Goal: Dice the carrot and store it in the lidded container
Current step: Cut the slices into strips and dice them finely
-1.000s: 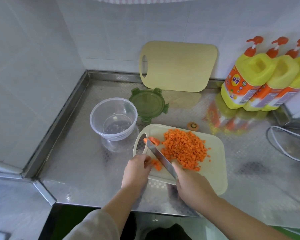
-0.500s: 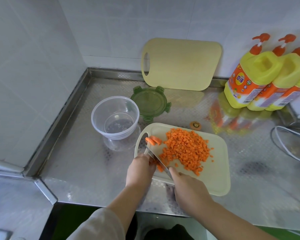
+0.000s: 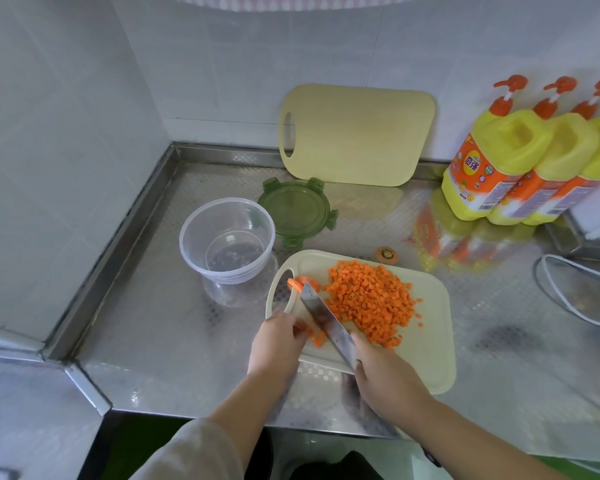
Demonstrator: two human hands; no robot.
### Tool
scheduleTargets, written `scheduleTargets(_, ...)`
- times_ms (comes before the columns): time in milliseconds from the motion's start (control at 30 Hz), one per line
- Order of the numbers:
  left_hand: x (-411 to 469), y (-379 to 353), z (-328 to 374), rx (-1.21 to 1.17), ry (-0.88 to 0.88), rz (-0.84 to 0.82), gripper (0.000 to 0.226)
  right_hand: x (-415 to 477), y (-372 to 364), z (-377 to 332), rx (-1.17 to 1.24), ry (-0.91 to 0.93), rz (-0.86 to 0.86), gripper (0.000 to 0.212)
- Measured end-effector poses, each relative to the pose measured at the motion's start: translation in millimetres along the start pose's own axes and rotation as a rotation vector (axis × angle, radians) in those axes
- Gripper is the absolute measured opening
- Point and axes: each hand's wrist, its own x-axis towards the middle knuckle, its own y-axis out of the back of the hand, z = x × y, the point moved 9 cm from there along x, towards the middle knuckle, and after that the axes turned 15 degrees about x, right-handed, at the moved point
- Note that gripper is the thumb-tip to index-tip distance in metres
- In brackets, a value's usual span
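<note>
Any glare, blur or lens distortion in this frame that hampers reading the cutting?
Head view: wide-angle bending curves the wall tiles and counter edges; the steel counter mirrors the yellow bottles as a smeared reflection; the diced carrot and knife are sharp, evenly lit, no harsh shadow.

Right grip (image 3: pixel 385 379) round knife (image 3: pixel 326 317), left grip (image 3: pixel 278 344) holding carrot strips (image 3: pixel 315 337), diced carrot (image 3: pixel 371 303) heaped on board (image 3: pixel 426 348)

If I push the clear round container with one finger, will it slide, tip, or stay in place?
It probably slides easily: the clear round container looks thin-walled and empty, so light, and the steel counter is shiny. It may tip if pushed at the rim, since its base looks narrower than its opening. Thin plastic likely flexes when squeezed.
</note>
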Motion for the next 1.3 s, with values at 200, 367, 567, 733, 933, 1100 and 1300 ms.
scheduleTargets(200,-7,6,-6,-0.015,0.017,0.05,0.011,-6,-1,-16,-0.118,0.071,-0.017,0.037)
scheduleTargets(367,-7,4,-3,0.028,0.02,0.054,0.014,-10,-8,-24,-0.186,0.084,-0.037,0.032)
scheduleTargets(567,-5,3,-2,0.061,0.027,0.068,0.019,-6,-15,-19,-0.2,0.071,-0.043,0.033)
scheduleTargets(733,-2,0,-3,0.082,0.036,0.058,0.018,-3,-22,-12,-0.238,0.046,-0.027,0.03)
scheduleTargets(933,-3,-2,-2,0.085,0.029,0.039,0.019,1,-29,-10,-0.22,0.04,-0.034,0.025)
scheduleTargets(1100,-5,0,0,0.033,0.015,0.019,0.018,0,-26,-7,-0.206,0.049,-0.026,0.027)
scheduleTargets(1300,-12,-15,6,0.092,-0.048,-0.111,0.037,-2,-1,5,-0.027,0.007,0.003,0.041)
